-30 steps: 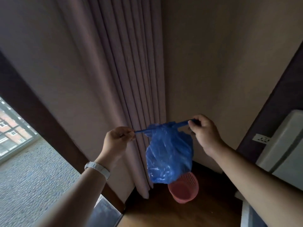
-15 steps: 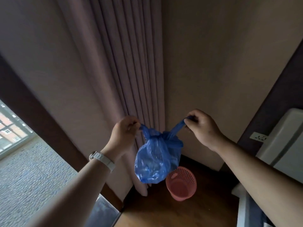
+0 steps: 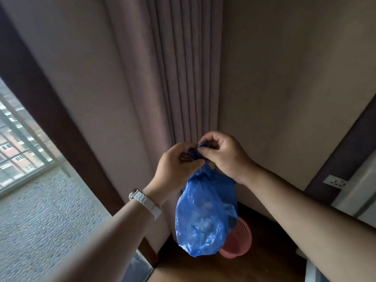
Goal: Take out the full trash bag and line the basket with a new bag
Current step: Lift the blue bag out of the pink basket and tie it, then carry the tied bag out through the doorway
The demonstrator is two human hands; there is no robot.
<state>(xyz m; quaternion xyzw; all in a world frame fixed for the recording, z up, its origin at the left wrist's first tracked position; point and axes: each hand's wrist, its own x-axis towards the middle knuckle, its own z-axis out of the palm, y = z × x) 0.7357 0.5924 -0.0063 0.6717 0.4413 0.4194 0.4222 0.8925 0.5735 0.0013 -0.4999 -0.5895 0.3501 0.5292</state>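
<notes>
A full blue trash bag hangs in the air in front of me. Both hands pinch its twisted top ends: my left hand and my right hand are pressed close together above the bag, fingers closed on the blue plastic. Below and behind the bag, a pink mesh basket stands on the dark wooden floor in the corner. The bag hides most of the basket, and what shows of it has no liner.
A pleated mauve curtain hangs in the corner beside a beige wall. A window and a pebble-patterned floor lie to the left. A white appliance and a wall socket are at the right.
My hands, first apart with the bag's two ends stretched between them, have come together above the bag. The bag hangs lower in view and covers more of the basket.
</notes>
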